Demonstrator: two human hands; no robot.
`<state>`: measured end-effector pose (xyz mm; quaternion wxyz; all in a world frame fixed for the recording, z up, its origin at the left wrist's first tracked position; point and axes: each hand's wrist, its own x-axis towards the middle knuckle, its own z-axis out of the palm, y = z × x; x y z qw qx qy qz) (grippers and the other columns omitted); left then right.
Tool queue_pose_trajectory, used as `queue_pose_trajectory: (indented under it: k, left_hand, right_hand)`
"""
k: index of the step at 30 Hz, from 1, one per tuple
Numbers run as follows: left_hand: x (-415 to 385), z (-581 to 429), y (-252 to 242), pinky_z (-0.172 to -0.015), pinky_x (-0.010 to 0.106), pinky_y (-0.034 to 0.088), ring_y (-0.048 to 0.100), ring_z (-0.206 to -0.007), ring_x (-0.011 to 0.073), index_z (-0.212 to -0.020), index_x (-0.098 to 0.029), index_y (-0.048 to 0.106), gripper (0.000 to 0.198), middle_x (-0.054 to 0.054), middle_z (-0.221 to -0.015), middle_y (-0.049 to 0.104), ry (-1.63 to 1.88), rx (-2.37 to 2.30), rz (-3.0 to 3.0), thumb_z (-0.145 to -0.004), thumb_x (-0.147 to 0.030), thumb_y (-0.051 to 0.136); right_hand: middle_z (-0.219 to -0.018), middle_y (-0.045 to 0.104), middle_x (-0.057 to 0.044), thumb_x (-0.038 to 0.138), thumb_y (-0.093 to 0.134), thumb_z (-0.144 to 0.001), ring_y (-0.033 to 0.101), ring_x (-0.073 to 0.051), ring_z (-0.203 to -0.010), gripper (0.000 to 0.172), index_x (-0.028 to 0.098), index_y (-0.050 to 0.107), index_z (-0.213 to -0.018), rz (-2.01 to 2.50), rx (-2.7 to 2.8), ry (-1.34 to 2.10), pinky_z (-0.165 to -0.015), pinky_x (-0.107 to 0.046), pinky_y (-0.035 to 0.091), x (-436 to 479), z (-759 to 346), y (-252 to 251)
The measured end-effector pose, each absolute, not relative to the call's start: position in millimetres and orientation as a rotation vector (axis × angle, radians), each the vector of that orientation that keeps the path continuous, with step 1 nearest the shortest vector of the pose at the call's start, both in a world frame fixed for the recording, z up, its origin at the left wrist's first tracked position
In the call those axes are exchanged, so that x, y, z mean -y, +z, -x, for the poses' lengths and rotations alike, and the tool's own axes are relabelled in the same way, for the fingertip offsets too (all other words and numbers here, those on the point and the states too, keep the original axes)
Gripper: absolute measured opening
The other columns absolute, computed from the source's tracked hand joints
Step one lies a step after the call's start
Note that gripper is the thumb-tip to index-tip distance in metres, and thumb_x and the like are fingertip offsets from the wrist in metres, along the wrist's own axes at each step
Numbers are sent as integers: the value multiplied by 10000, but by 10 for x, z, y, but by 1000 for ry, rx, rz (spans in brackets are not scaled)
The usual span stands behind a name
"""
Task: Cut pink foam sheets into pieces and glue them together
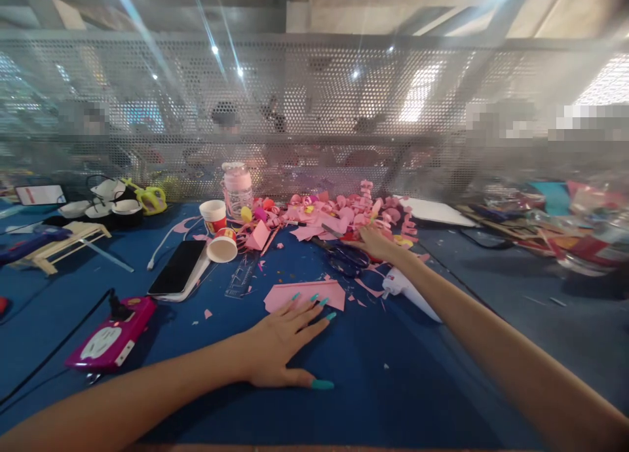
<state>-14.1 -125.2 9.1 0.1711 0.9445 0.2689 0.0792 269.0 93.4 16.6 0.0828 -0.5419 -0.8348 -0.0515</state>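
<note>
My left hand (pixel 282 344) lies flat and spread, its fingertips on a folded piece of pink paper (pixel 307 291) on the blue tabletop. My right hand (pixel 374 244) reaches out into a heap of pink paper scraps and curls (pixel 339 213). Its fingers are partly lost among the scraps, so what they touch or hold is unclear. Scissors with dark handles (pixel 348 261) rest just left of that hand. Under my right forearm is a white glue gun (pixel 411 293), its nozzle pointing left. A clear ruler (pixel 239 278) lies left of the folded paper.
A black phone (pixel 179 267), two paper cups (pixel 222 245) and a pink bottle (pixel 238 190) stand to the left. Nearer is a magenta power strip (pixel 115 334) with a black cord. A perforated metal screen (pixel 304 111) closes off the back. Clear plastic packaging (pixel 597 236) sits at right.
</note>
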Motion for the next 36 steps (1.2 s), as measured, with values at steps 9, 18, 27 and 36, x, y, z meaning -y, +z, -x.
queue_pose_trajectory:
  k: [9,18,27,36]
  left_hand:
    - [1145,236,110,-1096,431,84,52,-1346,249,-1408,-148,52,815,112,-1468,82,160,-695,-2699,-806,-607,356]
    - [1122,258,64,-1094,447,59,35,-1343,270,-1407,-151,74,838,116,-1467,67,162,-745,-2694,-786,-632,366]
    - [1126,265,52,-1096,435,93,92,-1340,270,-1410,-164,52,826,115,-1461,119,260,-754,-2685,-796,-592,402]
    - [1133,264,61,-1102,412,72,101,-1340,260,-1408,-146,36,843,121,-1458,135,287,-750,-2686,-796,-592,405]
  right_hand:
    - [-626,568,-39,590,319,-821,485,-131,-524,502,165,556,-697,1684,2572,18,-508,-231,337,-891,-2728,149]
    - [-540,509,-40,638,245,-813,460,-133,-493,603,157,527,-584,1732,2532,-9,-495,-243,320,-784,-2733,321]
    - [-797,558,-157,426,265,-884,540,-247,-766,433,93,540,-916,1575,2432,-100,-686,-323,375,-598,-2612,585]
    - [-485,449,-2,590,94,-855,413,-100,-387,616,161,504,-691,1445,2215,987,-383,-224,361,60,-2278,693]
